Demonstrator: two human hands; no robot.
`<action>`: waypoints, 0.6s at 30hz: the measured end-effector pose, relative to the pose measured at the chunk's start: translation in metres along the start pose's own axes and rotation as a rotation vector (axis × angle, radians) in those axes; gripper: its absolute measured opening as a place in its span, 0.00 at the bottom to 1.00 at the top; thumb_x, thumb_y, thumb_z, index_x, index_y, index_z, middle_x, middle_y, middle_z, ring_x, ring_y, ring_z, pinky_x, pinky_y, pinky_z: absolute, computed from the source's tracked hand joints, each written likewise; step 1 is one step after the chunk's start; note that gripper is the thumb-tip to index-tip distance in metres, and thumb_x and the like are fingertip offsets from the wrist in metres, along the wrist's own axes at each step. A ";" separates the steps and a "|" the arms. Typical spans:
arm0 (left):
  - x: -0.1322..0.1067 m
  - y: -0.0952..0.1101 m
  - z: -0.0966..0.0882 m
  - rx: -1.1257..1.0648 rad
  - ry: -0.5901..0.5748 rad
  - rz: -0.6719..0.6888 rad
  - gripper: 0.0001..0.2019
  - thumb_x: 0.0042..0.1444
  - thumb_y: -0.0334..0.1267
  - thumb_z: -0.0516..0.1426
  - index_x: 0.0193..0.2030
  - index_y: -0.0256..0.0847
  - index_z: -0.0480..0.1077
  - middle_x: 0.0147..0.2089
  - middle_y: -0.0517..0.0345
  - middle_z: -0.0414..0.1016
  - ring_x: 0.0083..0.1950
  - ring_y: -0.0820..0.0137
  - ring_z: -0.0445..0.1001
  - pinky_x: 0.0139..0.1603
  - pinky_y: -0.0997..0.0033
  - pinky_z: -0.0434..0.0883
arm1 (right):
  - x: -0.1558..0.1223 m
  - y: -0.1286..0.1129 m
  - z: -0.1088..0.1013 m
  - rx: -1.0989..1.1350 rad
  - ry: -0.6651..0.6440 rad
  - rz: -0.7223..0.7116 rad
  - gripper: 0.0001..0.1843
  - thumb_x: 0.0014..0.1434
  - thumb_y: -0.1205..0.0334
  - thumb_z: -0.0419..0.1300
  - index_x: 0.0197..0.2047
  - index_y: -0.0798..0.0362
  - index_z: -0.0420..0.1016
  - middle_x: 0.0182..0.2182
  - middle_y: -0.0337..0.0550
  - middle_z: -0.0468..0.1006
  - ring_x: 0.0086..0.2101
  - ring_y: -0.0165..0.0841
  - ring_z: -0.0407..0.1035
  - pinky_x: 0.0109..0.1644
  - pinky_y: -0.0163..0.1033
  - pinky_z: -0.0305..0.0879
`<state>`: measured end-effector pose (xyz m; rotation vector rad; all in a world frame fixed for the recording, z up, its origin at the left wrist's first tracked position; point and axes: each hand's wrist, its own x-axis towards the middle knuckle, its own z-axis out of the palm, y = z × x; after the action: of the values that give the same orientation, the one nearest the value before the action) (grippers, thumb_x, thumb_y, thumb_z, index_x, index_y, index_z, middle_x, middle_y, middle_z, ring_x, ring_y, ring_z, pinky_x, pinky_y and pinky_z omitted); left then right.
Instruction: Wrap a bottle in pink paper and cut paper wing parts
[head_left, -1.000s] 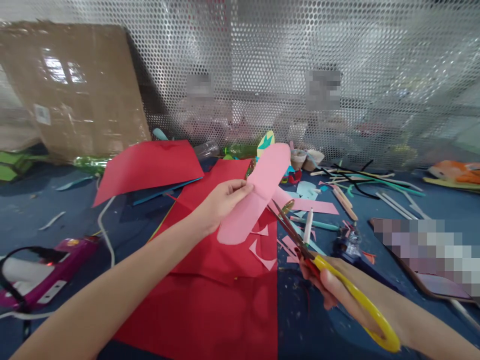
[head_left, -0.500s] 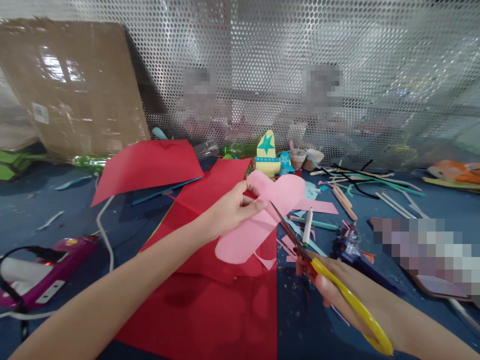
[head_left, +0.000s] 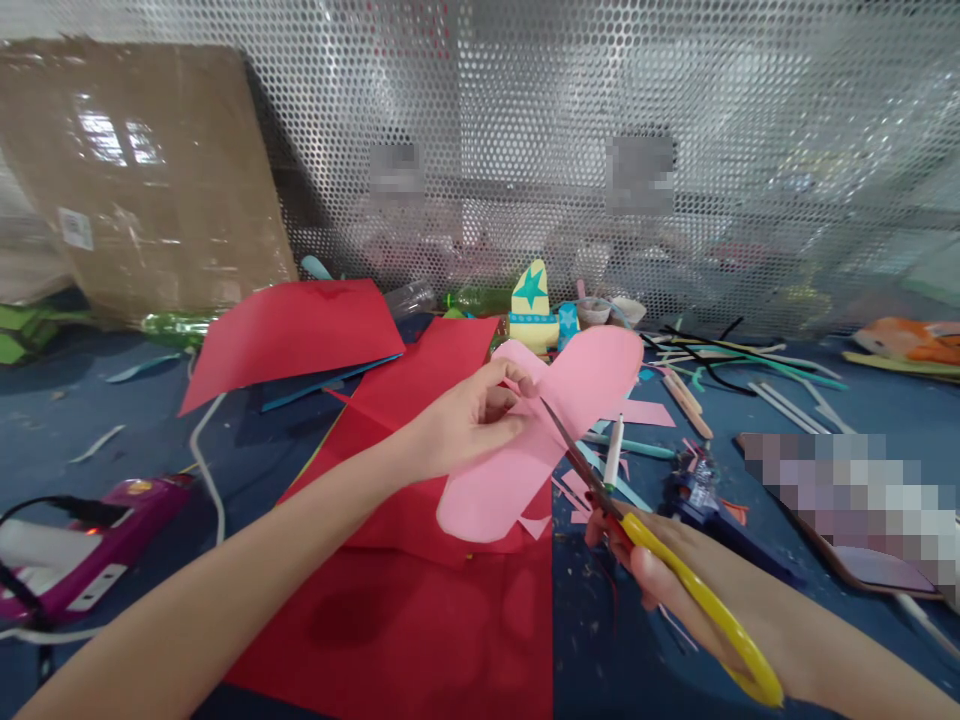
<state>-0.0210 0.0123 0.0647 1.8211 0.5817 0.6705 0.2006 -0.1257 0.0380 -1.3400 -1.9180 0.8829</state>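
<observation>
My left hand [head_left: 476, 415] is closed on a pink paper cutout [head_left: 589, 375], thumb and fingers pinching it near its middle. The cutout has rounded lobes and is held above red sheets of paper [head_left: 480, 620]. In my right hand [head_left: 645, 555] is a pair of scissors [head_left: 694, 595] with yellow handles. Its dark blades point up and left, the tips at the paper just beside my left fingertips. The blades look nearly together. Whether they grip the paper cannot be made out.
Pink scraps [head_left: 536, 525], a white marker [head_left: 614, 450] and a blue glue gun [head_left: 720, 520] lie around the scissors. A purple power strip [head_left: 112, 540] with cables is at left. A cardboard sheet [head_left: 150, 190] leans on the perforated metal panel [head_left: 510, 90] behind.
The pink cutout's right lobe has turned outward to the right and upward, and its lower lobe has shifted slightly. My left fingers have curled a little; the scissors have hardly moved.
</observation>
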 end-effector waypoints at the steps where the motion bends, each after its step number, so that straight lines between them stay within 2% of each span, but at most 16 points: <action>1: 0.000 -0.001 -0.001 0.004 -0.001 0.004 0.07 0.57 0.35 0.55 0.42 0.42 0.61 0.28 0.67 0.61 0.28 0.77 0.61 0.30 0.76 0.60 | 0.000 0.000 0.000 -0.009 -0.011 0.000 0.15 0.63 0.45 0.52 0.33 0.44 0.72 0.25 0.39 0.74 0.23 0.37 0.67 0.28 0.42 0.69; 7: -0.001 0.000 -0.001 0.009 -0.003 -0.014 0.11 0.57 0.34 0.56 0.47 0.41 0.65 0.31 0.64 0.67 0.32 0.76 0.67 0.34 0.75 0.64 | -0.001 0.000 0.000 -0.060 -0.065 0.002 0.16 0.65 0.45 0.49 0.36 0.44 0.71 0.27 0.40 0.74 0.25 0.37 0.67 0.30 0.42 0.69; 13: -0.002 0.001 0.000 0.018 -0.024 -0.036 0.14 0.55 0.33 0.57 0.49 0.42 0.68 0.34 0.63 0.70 0.35 0.75 0.68 0.38 0.74 0.65 | -0.001 0.000 0.000 -0.080 -0.076 -0.004 0.14 0.65 0.47 0.50 0.35 0.44 0.70 0.26 0.39 0.72 0.24 0.36 0.66 0.27 0.41 0.67; 18: -0.003 0.003 -0.001 0.010 -0.030 -0.067 0.14 0.55 0.33 0.57 0.49 0.41 0.68 0.34 0.62 0.70 0.35 0.75 0.68 0.38 0.75 0.66 | -0.003 0.003 0.001 -0.078 -0.062 -0.001 0.14 0.64 0.47 0.51 0.32 0.44 0.69 0.25 0.39 0.71 0.22 0.36 0.65 0.25 0.40 0.65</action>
<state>-0.0230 0.0100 0.0675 1.8104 0.6244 0.5954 0.2019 -0.1279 0.0350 -1.3708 -2.0193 0.8662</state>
